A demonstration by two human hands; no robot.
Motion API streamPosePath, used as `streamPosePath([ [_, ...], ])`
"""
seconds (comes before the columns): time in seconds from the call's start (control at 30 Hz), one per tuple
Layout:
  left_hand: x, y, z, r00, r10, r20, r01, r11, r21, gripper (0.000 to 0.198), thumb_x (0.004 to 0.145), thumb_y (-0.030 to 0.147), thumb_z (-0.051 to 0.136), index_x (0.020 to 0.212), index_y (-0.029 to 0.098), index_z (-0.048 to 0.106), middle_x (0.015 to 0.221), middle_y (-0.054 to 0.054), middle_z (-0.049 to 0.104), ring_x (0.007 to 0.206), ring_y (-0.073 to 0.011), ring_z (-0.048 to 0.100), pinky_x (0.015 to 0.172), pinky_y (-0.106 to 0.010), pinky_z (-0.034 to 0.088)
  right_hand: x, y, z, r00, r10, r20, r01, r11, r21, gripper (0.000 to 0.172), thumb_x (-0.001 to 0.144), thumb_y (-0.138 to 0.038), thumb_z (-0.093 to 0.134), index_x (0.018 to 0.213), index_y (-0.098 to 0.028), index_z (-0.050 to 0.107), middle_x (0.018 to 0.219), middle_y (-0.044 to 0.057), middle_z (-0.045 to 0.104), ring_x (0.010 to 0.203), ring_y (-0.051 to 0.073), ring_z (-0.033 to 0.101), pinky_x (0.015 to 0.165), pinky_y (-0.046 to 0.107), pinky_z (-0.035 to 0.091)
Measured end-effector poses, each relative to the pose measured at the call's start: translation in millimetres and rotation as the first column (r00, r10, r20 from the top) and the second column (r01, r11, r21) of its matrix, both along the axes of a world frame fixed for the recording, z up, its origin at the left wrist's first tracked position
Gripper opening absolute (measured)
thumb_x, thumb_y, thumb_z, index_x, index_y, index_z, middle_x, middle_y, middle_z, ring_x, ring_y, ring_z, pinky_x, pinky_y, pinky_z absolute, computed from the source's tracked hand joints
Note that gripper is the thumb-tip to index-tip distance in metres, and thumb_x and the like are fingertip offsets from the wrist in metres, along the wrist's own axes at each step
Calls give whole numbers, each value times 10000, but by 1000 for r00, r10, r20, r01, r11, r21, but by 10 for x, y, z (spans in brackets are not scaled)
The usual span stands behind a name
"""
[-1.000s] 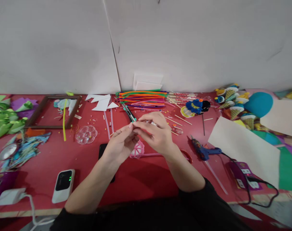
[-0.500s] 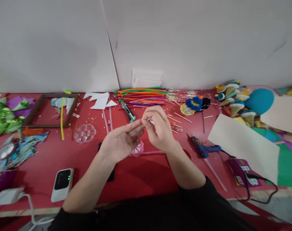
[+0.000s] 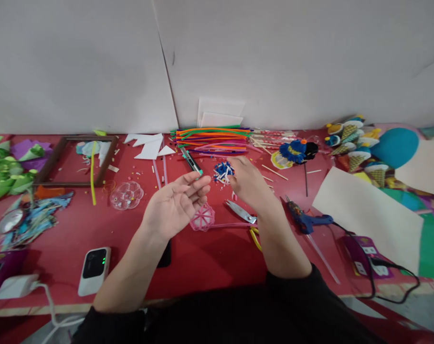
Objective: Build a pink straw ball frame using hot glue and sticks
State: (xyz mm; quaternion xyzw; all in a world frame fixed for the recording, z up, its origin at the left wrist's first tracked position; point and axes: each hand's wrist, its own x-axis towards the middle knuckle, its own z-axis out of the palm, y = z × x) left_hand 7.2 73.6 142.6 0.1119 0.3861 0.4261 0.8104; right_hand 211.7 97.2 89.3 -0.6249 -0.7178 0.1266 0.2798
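My left hand (image 3: 175, 205) is held palm up above the table with its fingers loosely curled. I see nothing lying on the palm. To its right, my right hand (image 3: 250, 184) reaches to a pile of small blue and white pieces (image 3: 223, 172), with thumb and fingers apart at the pile's edge. A pink, spoked, wheel-like form (image 3: 202, 217) lies between the hands, with a pink strip (image 3: 227, 224) running right from it. Scissors or snips with metal blades (image 3: 240, 211) and a yellow handle (image 3: 255, 239) are partly under my right forearm.
A green utility knife (image 3: 191, 161) lies before a bundle of colourful pipe cleaners (image 3: 213, 139). On the right is a blue glue gun (image 3: 306, 217) with a cord to a purple power strip (image 3: 369, 253). To the left are a clear flower-shaped dish (image 3: 126, 196) and a brown frame (image 3: 52, 162).
My hands have moved apart from where their fingertips met. The right hand has gone down to the blue and white pile, which now shows, as do the metal blades and yellow handle.
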Motion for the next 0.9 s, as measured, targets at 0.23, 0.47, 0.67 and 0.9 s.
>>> streamPosePath([
  [0.23,56,-29,-105,1000,1,7,-1,993,116,212,722,84,606,858,186,733,887,-19,805,836,-150,743,789,-255,573,-204,-172,215,820,198,-537,-116,976,183,220,1001,-352,569,1024,-209,734,972,52,788,842,163,740,607,239,573],
  [0.47,3,-28,-142,1000,11,-7,-10,981,196,201,742,109,631,888,202,732,902,-5,803,904,-143,733,861,-261,554,-265,-212,193,885,414,-213,-254,813,524,180,1000,-226,593,1090,-212,749,1029,59,813,941,168,767,842,305,638],
  [0.67,0,-55,-150,991,33,-131,19,927,375,208,782,175,669,973,225,733,1160,-33,792,1173,-210,683,957,-316,512,-281,-172,157,886,296,-358,-162,919,359,237,994,-210,538,1063,-188,764,956,62,816,842,165,766,740,276,615],
  [0.9,63,-113,-197,952,84,-293,85,851,519,281,784,213,708,1060,234,754,1290,-56,757,1289,-260,642,1062,-367,466,-323,-132,212,872,152,-465,-63,977,202,159,866,-192,584,768,-190,709,684,3,713,587,109,610,573,222,476],
])
